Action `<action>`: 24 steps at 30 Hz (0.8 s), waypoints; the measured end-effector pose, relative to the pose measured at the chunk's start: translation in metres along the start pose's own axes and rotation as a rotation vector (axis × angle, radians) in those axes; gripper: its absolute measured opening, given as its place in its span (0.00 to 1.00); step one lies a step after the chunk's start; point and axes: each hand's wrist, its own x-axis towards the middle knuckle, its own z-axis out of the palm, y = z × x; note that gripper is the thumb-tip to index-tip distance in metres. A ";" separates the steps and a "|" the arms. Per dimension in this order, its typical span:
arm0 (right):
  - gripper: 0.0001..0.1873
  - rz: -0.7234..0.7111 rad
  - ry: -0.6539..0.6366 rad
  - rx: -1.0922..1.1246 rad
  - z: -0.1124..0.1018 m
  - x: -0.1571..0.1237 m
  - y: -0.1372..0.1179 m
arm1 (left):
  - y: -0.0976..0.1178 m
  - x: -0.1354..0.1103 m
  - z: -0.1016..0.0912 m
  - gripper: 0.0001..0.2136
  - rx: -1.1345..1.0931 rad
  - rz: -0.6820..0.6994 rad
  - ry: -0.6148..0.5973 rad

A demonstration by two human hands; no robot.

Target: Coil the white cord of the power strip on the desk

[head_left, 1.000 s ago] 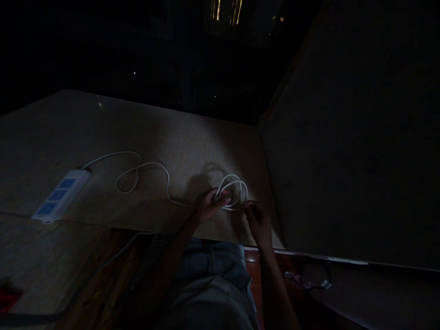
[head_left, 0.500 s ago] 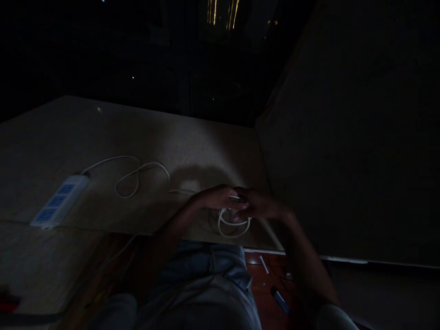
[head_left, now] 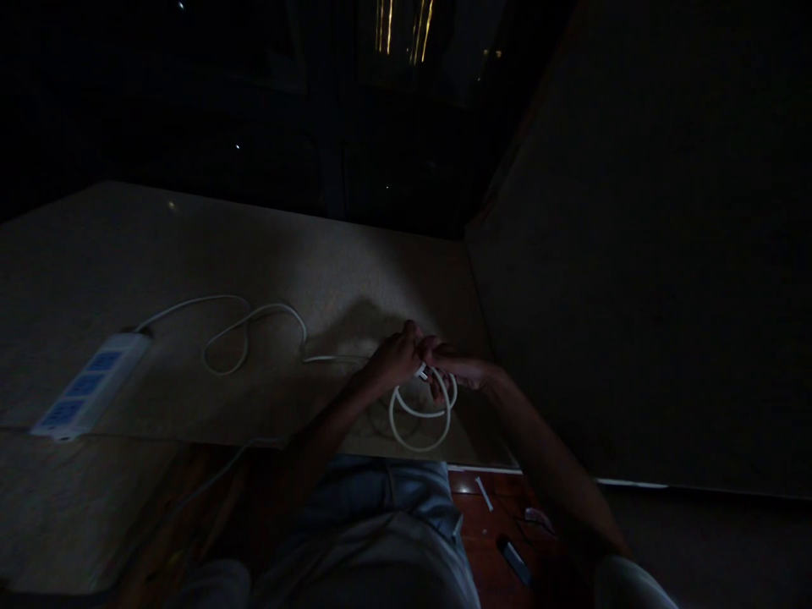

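Note:
A white cable hangs in loops below my two hands, which meet close to the table's front edge. My left hand is closed on the cable, its fingers bunched against the other hand. My right hand also grips the cable, with the loops passing under its fingers. Between the hands shows a small shiny piece, perhaps the plug, too dim to make out. From my left hand the cable runs left across the table, curls into a loose loop and reaches a white power strip with blue socket faces.
The pale table meets a dark upright panel on the right. Beneath the table edge, a dark oblong object and a thin white strip lie on the reddish floor. Another thin cord hangs at the left front.
My hands have turned and drawn closer together, the right hand shifting left. The cable loops now hang lower and show more fully. The whole view has shifted slightly.

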 end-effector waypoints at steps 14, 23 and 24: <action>0.27 0.152 -0.177 -0.222 0.011 -0.005 -0.007 | -0.003 -0.012 -0.011 0.14 0.256 0.130 -0.097; 0.30 0.002 -0.113 0.156 -0.009 -0.027 -0.009 | -0.044 -0.021 -0.087 0.14 0.395 0.295 -0.071; 0.31 -0.038 -0.099 0.204 -0.012 -0.028 -0.008 | -0.047 -0.024 -0.090 0.14 0.353 0.269 -0.020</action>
